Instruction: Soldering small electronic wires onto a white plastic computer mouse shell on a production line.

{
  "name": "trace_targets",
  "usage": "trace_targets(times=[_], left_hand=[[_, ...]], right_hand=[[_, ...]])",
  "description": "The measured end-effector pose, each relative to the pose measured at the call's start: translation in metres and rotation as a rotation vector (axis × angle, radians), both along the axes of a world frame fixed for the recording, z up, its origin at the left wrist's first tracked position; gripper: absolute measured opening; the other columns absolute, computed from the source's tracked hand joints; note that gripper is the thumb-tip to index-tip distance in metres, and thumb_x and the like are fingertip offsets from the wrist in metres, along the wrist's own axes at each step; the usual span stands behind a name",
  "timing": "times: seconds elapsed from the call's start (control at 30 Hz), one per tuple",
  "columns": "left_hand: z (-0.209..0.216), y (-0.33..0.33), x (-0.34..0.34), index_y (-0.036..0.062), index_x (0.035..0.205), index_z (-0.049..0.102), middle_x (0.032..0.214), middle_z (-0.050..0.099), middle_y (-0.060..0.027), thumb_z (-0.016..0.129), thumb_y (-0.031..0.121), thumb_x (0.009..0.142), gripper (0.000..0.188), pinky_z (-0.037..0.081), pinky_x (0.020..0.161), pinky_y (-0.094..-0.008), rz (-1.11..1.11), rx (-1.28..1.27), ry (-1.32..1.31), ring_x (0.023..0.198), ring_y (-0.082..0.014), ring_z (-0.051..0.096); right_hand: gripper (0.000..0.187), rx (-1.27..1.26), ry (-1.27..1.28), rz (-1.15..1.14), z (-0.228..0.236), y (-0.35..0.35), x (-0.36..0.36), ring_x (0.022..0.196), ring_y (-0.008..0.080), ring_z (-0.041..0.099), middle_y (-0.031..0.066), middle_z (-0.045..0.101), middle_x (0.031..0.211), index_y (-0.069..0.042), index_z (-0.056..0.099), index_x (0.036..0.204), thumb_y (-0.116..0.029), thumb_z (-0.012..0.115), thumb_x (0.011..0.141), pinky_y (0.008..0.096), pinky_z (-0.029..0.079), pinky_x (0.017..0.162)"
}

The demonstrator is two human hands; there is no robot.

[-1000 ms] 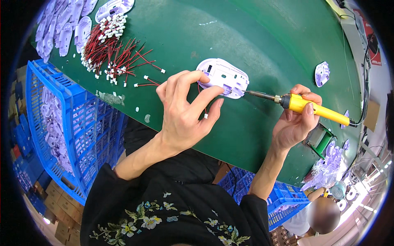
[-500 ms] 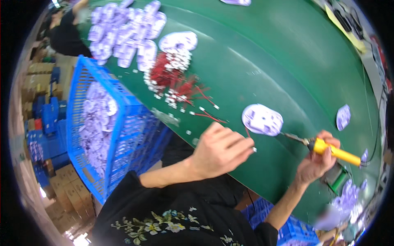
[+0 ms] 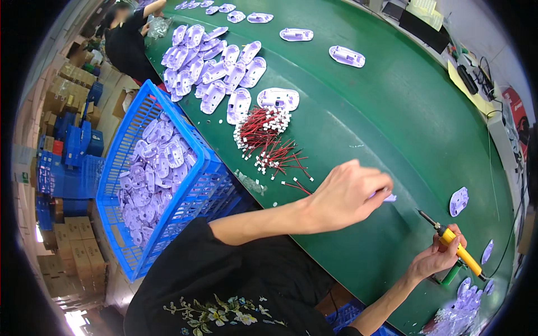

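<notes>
My left hand (image 3: 353,193) is closed over the table, its fingers around a pale purple plastic shell (image 3: 390,197). Only the shell's edge shows past the fingers; the hand covers the rest. In my right hand (image 3: 440,255) is a yellow soldering iron (image 3: 460,245), gripped by its handle. The iron's metal tip points up and left toward the shell, a short way apart from it. Left of my left hand lies a pile of red and black wires with white connectors (image 3: 268,137). A few loose wires (image 3: 297,186) lie close to my left wrist.
Purple shells (image 3: 213,73) are heaped at the far left of the green table (image 3: 358,112), with more along its far side. A blue crate (image 3: 204,159) full of shells stands left. Near my right hand are a green spool (image 3: 453,273) and bagged shells (image 3: 462,299). Another person (image 3: 129,42) sits far left.
My left hand has moved right and closed on the shell that lay on the table. The iron's tip has come away from that shell. The view has shifted, showing more of the far table.
</notes>
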State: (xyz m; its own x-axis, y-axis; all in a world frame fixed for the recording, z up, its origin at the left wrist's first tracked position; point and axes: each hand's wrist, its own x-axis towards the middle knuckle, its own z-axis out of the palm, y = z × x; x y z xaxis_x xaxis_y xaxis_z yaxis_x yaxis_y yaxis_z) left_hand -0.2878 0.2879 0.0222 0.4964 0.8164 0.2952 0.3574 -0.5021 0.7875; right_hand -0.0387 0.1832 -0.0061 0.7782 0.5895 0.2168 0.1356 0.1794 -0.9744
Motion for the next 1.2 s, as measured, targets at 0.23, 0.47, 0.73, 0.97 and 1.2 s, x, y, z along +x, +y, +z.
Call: trace_targets(times=[0.23,0.47,0.73,0.97,1.2], left_hand=[[0.039,0.031,-0.028,0.0043,0.095,0.072,0.083,0.072,-0.0083,0.073,0.008,0.082,0.014,0.049,0.064,-0.0312,0.225,0.173,-0.055,0.064,-0.0188,0.064],[0.094,-0.015,-0.223,0.0044,0.102,0.073,0.092,0.070,-0.0065,0.071,0.009,0.088,0.015,0.048,0.076,-0.0269,1.106,0.356,0.537,0.085,-0.0136,0.064],[0.036,0.009,-0.227,0.0045,0.107,0.071,0.110,0.062,-0.0122,0.077,0.011,0.079,0.029,0.045,0.094,-0.0363,0.806,0.289,0.558,0.106,-0.0260,0.059],[-0.034,0.121,-0.191,0.0038,0.098,0.071,0.099,0.066,-0.0140,0.070,0.016,0.081,0.021,0.049,0.081,-0.0433,0.230,0.071,0.558,0.090,-0.0325,0.064],[-0.045,0.144,-0.195,0.0008,0.096,0.070,0.089,0.068,-0.0127,0.074,0.008,0.077,0.020,0.051,0.074,-0.0372,0.112,-0.005,0.681,0.080,-0.0275,0.064]], right_hand=[[0.025,-0.010,-0.039,-0.089,0.002,-0.003,0.010,0.065,0.0067,0.047,0.0119,0.058,0.097,-0.001,0.050,0.095,-0.026,0.053,0.097,0.0177,0.033,0.051],[0.027,-0.001,0.000,-0.012,0.010,0.000,-0.005,0.061,0.0056,0.045,0.0123,0.058,0.100,-0.002,0.051,0.095,-0.028,0.053,0.097,0.0167,0.030,0.047],[0.022,-0.004,0.031,0.086,-0.006,0.004,-0.012,0.061,0.0056,0.043,0.0122,0.058,0.096,-0.003,0.051,0.092,-0.024,0.055,0.095,0.0177,0.029,0.047],[0.025,-0.009,-0.016,0.148,-0.011,-0.001,-0.012,0.060,0.0038,0.045,0.0102,0.061,0.097,-0.003,0.052,0.093,-0.027,0.055,0.097,0.0158,0.030,0.047],[0.018,0.019,0.090,0.167,0.003,0.007,-0.034,0.085,0.0184,0.057,0.0135,0.062,0.093,-0.003,0.052,0.097,-0.011,0.063,0.085,0.0322,0.048,0.080]])
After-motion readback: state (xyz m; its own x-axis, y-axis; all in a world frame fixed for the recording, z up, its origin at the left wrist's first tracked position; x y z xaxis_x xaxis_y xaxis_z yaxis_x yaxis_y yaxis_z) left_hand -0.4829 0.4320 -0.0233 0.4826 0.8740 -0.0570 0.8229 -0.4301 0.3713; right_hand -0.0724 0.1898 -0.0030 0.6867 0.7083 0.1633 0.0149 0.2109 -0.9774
